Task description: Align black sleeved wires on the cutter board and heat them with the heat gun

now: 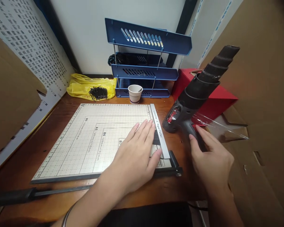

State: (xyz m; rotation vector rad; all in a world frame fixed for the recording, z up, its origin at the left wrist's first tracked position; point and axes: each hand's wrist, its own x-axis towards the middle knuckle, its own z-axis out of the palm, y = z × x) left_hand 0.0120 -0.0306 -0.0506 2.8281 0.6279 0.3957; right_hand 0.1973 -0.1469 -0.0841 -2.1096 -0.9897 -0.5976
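Head view: the left hand [137,151], fingers outstretched, apparently steadies a dark strip [156,138] near the paper cutter's [71,142] right edge, as the right hand's [213,160] fingers grip a heat gun [196,91] tilted nozzle-up by the table's [54,121] right edge.

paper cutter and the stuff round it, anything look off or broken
Nothing looks spilled or clearly broken, and the paper cup stands upright. Only slightly untidy: clear film sticks out by the red box, and a small dark speck lies on the desk, left of the paper cutter.
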